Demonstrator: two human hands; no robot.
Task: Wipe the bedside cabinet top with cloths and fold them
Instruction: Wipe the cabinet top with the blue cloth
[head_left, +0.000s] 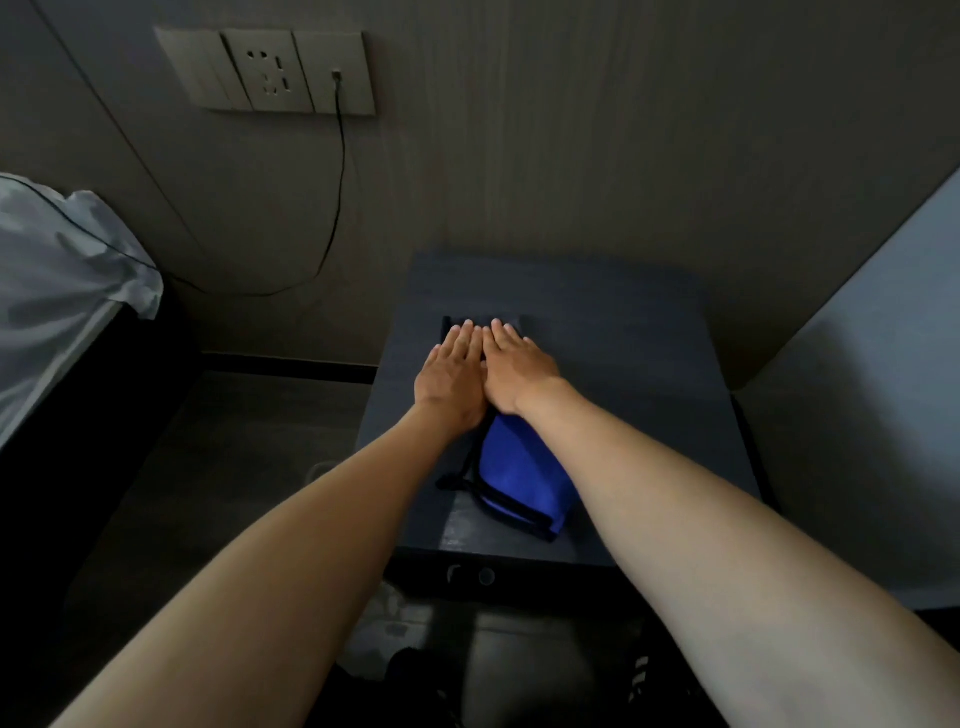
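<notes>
A dark grey bedside cabinet (649, 374) stands against the wall. On its top lies a dark cloth (514, 321), mostly hidden under my hands. My left hand (454, 371) and my right hand (514, 366) lie flat side by side on it, fingers straight and pressing down. Nearer the front edge lies a folded blue cloth (519, 478) with a dark trim, partly under my right forearm and wrists.
A bed with white bedding (57, 280) is at the left. A wall socket panel (275, 70) has a black cable (340, 182) hanging toward the bed. A pale surface (878, 364) stands to the right of the cabinet. The cabinet front shows a drawer knob (485, 576).
</notes>
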